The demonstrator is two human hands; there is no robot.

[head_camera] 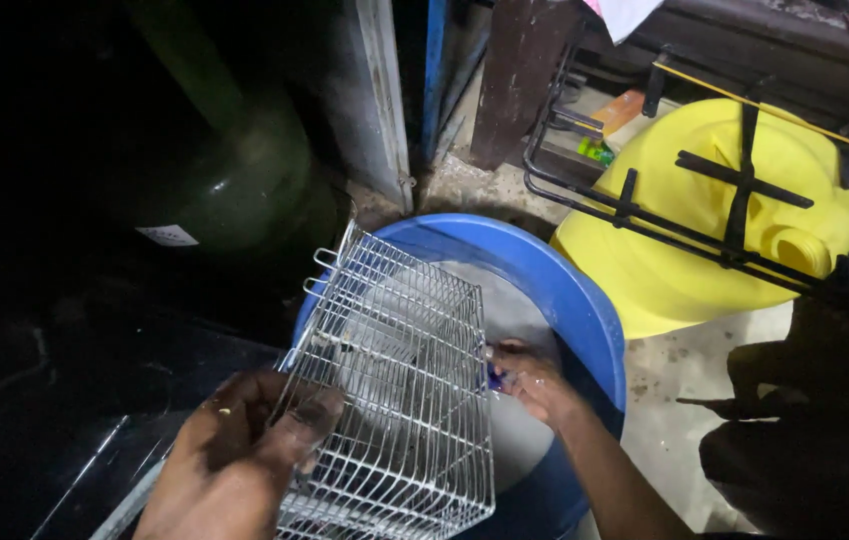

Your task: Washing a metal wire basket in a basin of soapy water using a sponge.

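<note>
Left grip (244, 450) on wire rack (394, 390)

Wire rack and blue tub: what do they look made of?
Wire rack: looks like metal wire, bright plated or chromed finish; thin welded grid that glints. The left hand grips its edge. Blue tub: probably moulded plastic, smooth and slightly glossy, with a thick rolled rim of even colour.

— How many wire racks? 
— One silver wire basket (399, 390), and one black metal rack (684, 200) behind it.
— Tubs and cans? 
— One blue plastic basin (569, 290), one yellow jerrycan (684, 270), one dark green cylinder (244, 170).
— Hands? 
— Two: left hand (234, 450), right hand (529, 380).
</note>
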